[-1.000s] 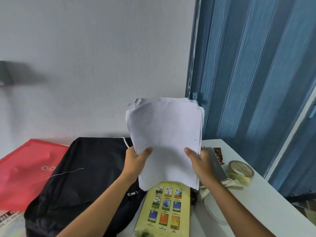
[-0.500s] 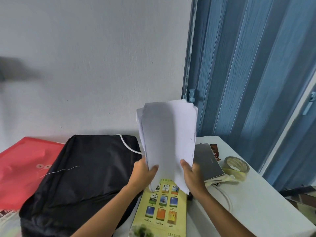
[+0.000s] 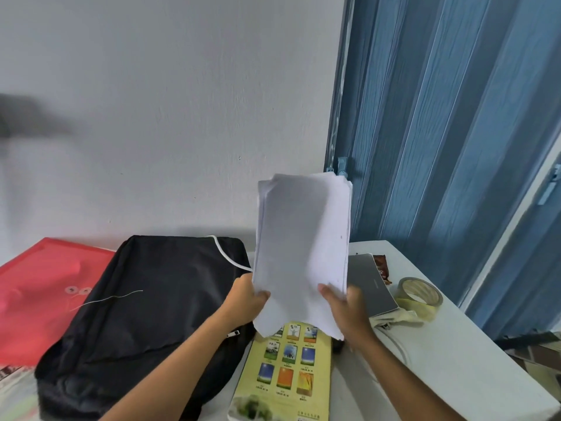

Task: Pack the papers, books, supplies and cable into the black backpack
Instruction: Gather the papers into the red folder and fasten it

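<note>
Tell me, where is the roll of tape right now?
In the head view, the roll of tape lies flat on the white table, far right, just right of the grey book and near the blue folding door.

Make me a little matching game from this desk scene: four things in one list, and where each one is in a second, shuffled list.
Things:
1. stack of papers
2. black backpack
3. red folder
4. tape roll

Places:
A. far left, beside the backpack
B. right side of the table
C. held upright in both hands
D. lying flat, left of the yellow book

Pairs: 1-C, 2-D, 3-A, 4-B
</note>
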A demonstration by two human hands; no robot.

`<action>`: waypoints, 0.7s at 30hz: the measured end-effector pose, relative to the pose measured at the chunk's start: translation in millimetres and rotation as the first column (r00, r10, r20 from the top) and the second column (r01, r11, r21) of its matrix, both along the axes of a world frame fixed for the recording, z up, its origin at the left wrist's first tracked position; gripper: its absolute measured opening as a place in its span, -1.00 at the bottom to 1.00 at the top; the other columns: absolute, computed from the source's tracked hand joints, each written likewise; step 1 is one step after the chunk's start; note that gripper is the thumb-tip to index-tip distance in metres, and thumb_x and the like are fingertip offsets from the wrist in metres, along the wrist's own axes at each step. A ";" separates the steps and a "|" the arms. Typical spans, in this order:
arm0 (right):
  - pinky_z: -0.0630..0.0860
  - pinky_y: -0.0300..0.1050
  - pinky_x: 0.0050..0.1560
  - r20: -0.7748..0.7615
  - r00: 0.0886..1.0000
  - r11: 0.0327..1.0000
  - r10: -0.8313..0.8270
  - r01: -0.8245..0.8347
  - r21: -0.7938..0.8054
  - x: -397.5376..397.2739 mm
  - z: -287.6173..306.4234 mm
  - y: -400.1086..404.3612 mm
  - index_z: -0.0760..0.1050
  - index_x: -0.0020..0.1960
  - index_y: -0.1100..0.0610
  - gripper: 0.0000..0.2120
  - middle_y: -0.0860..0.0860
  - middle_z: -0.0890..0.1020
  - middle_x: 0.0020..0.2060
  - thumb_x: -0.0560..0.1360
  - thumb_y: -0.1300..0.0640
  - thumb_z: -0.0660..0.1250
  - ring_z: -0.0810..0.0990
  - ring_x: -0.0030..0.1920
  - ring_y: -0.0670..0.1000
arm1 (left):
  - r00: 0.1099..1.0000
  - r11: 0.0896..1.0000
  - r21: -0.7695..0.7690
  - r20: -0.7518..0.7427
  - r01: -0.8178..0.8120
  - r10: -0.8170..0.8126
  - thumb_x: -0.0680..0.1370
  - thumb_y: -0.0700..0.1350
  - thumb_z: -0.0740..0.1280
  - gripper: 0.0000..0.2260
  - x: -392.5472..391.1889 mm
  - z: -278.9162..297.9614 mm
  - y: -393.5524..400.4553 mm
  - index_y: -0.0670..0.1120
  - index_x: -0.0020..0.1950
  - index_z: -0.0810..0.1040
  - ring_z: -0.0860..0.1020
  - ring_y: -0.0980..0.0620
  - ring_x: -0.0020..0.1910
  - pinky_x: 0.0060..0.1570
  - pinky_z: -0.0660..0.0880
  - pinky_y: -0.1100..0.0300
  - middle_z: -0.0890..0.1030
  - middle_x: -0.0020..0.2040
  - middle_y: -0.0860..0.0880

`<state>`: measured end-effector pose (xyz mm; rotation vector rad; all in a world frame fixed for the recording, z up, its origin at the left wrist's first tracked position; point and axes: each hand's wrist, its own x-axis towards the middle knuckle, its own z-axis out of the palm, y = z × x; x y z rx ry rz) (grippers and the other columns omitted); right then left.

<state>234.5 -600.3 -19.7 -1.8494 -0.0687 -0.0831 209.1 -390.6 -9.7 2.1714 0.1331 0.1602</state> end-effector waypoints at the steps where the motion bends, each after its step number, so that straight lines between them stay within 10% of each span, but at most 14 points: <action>1: 0.37 -0.22 -0.34 0.006 1.000 0.999 0.008 -0.008 0.041 4.6 9.7 -3.2 0.43 -0.22 0.09 -0.80 -0.03 0.52 -0.33 0.50 0.06 0.39 0.49 -0.33 -0.04 | 0.998 0.999 0.009 -0.039 0.043 -0.043 0.52 -0.27 0.28 -0.84 0.7 5.4 6.0 -0.16 0.08 0.56 0.61 0.02 -0.11 -0.12 0.60 0.21 0.64 -0.05 -0.06; 6: 0.56 0.00 -0.06 -0.194 0.958 0.920 0.211 -0.127 0.371 27.8 45.9 -22.6 0.60 -0.03 0.20 -0.91 0.14 0.70 -0.15 0.47 0.22 0.39 0.66 -0.10 0.18 | 0.958 0.967 -0.139 -0.165 0.212 -0.234 0.43 -0.24 0.39 -0.66 -9.3 20.2 31.9 -0.04 0.18 0.54 0.62 -0.01 0.06 0.11 0.57 0.01 0.66 0.05 -0.01; 11: 0.55 -0.10 -0.09 -0.105 0.985 0.940 0.134 -0.093 0.329 27.8 48.0 -17.4 0.58 -0.12 0.11 -0.90 0.04 0.69 -0.19 0.46 0.29 0.41 0.66 -0.18 0.04 | 0.941 0.923 -0.275 -0.127 0.270 -0.313 0.44 -0.26 0.44 -0.66 -20.5 29.9 36.1 -0.10 0.19 0.57 0.64 -0.02 0.07 0.15 0.55 0.01 0.68 0.07 -0.04; 15: 0.59 -0.15 -0.13 -0.014 0.989 0.955 0.145 -0.136 0.263 31.8 51.8 -22.4 0.61 -0.05 0.09 -0.92 -0.06 0.72 -0.17 0.45 0.20 0.43 0.69 -0.13 -0.02 | 0.984 0.740 -0.652 0.053 0.165 -0.173 0.40 -0.15 0.37 -0.64 -16.2 59.5 38.3 -0.22 0.17 0.55 0.64 -0.18 0.04 0.06 0.57 -0.03 0.68 0.05 -0.17; 21: 0.58 0.17 0.03 0.080 0.994 0.972 0.067 -0.083 0.218 27.3 72.9 -16.8 0.62 -0.05 0.08 -0.87 0.07 0.71 -0.14 0.42 0.10 0.48 0.67 -0.06 0.15 | 0.991 0.800 -0.597 0.135 0.067 0.018 0.48 -0.29 0.41 -0.76 -4.8 81.5 20.9 -0.26 0.14 0.57 0.67 -0.18 -0.03 -0.06 0.61 0.00 0.69 0.01 -0.18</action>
